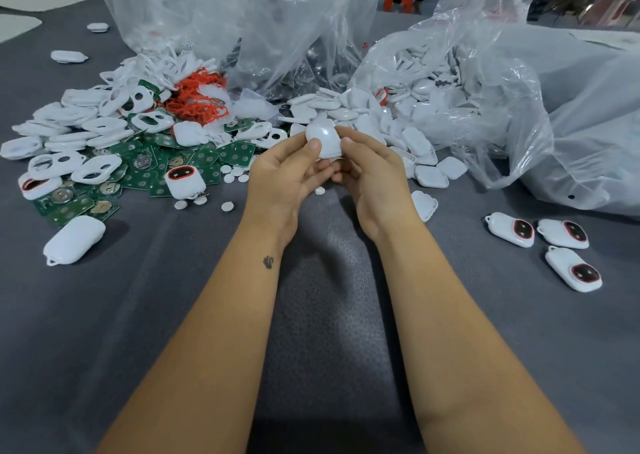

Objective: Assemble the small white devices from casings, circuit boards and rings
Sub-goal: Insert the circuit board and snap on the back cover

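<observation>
Being pinched at the centre of the two-handed grip: a glossy white rounded plastic casing (323,140), smooth back turned up toward the camera, lifted off the grey felt-like tabletop (329,315). Being clamped from both sides, left hand (287,176) with thumb pressing on the shell's near left edge, right hand (372,173) with thumb at its right edge, remaining fingers curling beneath; probably squeezing two halves shut, hence the symmetric hold. Underside hidden, so impossible telling whether a board or ring is sitting inside.

Lying just left of the grip, within easy reach: flat green circuit boards with round pads (207,157), white oval-windowed front casings (97,168), and a tangle of thin orange-red rings (197,100) farther beyond. Spilling out just beyond and right of the grip: plain white back shells (408,107) from a crumpled clear plastic bag (519,107). Resting well to the right of the grip, apart from the loose parts: three finished white devices with red-rimmed dark windows (512,229), seemingly a done pile being kept separate.
</observation>
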A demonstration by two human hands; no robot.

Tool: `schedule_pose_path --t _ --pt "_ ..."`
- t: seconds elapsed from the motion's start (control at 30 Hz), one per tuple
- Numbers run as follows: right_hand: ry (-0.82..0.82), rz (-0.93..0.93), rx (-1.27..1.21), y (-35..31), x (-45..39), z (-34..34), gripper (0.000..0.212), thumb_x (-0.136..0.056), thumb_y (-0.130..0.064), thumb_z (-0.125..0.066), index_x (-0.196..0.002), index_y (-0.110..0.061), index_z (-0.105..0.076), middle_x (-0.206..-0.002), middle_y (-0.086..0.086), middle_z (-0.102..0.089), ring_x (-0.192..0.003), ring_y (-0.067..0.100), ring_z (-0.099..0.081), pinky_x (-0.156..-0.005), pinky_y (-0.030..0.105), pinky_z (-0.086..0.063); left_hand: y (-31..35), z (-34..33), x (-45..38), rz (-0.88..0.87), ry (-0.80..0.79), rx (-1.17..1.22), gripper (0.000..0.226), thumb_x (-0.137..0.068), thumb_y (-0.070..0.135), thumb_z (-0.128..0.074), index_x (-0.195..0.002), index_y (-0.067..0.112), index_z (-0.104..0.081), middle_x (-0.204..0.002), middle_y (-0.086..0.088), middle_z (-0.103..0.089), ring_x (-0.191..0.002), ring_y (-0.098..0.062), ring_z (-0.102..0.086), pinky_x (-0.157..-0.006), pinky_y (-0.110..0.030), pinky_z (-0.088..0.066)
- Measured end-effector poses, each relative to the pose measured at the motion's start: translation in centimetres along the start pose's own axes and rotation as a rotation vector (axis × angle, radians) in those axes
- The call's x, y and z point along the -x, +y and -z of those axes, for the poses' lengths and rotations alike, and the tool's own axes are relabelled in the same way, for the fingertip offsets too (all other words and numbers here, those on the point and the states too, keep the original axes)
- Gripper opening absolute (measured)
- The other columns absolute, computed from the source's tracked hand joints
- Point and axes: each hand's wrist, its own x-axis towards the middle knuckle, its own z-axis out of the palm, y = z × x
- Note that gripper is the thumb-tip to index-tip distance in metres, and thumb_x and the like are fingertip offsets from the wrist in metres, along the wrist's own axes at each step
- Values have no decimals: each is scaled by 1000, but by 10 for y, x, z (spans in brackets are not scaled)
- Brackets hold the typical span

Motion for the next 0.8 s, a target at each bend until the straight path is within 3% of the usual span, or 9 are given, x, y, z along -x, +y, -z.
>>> schedule_pose_path --t 0.17,0.3,0.37,0.43,0.53,0.63,0.73,0.8 --pt "-14 35 73 -1 7 0 36 -90 10 -45 -114 -6 -65 -74 7 -60 -61 14 -54 -57 21 -47 1 0 0 30 58 58 33 -94 4 -59 -126 8 -55 -78 -6 -66 -60 -8 -64 -61 -20 -56" --pt "-3 318 500 0 16 6 38 -83 7 -62 -103 -24 -70 -77 -10 -58 -71 4 -55 -73 21 -49 0 2 -1 32 0 -29 13 -97 14 -56 -102 13 -68 -75 -1 -67 -60 -7 -63 -60 -19 -55" --pt "29 397 625 -1 18 8 31 -81 -3 -71 -97 -30 -70 -90 -7 -58 -79 4 -57 -78 19 -48 -2 1 0 -32 -18 -124 21 -100 20 -53 -91 19 -72 -73 1 -68 -62 -5 -63 -60 -19 -54" --pt "60 418 673 -2 19 10 23 -82 -10 -73 -92 -30 -69 -97 -4 -59 -85 7 -59 -80 19 -47 -4 1 0 -118 -68 -245 26 -98 24 -54 -81 26 -74 -79 -1 -71 -74 -11 -67 -68 -25 -55" --pt "60 365 628 -1 20 11 8 -87 -14 -69 -93 -19 -71 -91 -2 -68 -85 7 -62 -78 17 -47 -8 2 -1 -143 -117 -301 12 -95 19 -58 -91 15 -69 -91 -10 -71 -90 -26 -66 -89 -41 -54" --pt "125 338 526 2 20 8 4 -90 -15 -67 -89 -17 -71 -83 -7 -70 -79 0 -62 -75 15 -47 -11 3 -2 -74 -127 -271 12 -98 14 -54 -92 13 -65 -83 0 -71 -83 -15 -66 -80 -30 -53" --pt "187 303 400 5 20 1 8 -87 -11 -70 -82 -18 -69 -78 -4 -69 -73 4 -61 -74 21 -50 -10 -8 1 49 -119 -78 16 -100 12 -49 -93 7 -62 -92 -14 -65 -89 -23 -66 -77 -28 -57" --pt "160 281 369 7 22 -4 9 -86 -8 -71 -80 -15 -68 -76 -1 -69 -72 5 -61 -72 22 -51 -11 -17 2 100 -62 80 22 -101 14 -45 -86 8 -59 -82 -12 -59 -80 -19 -60 -79 -27 -54"
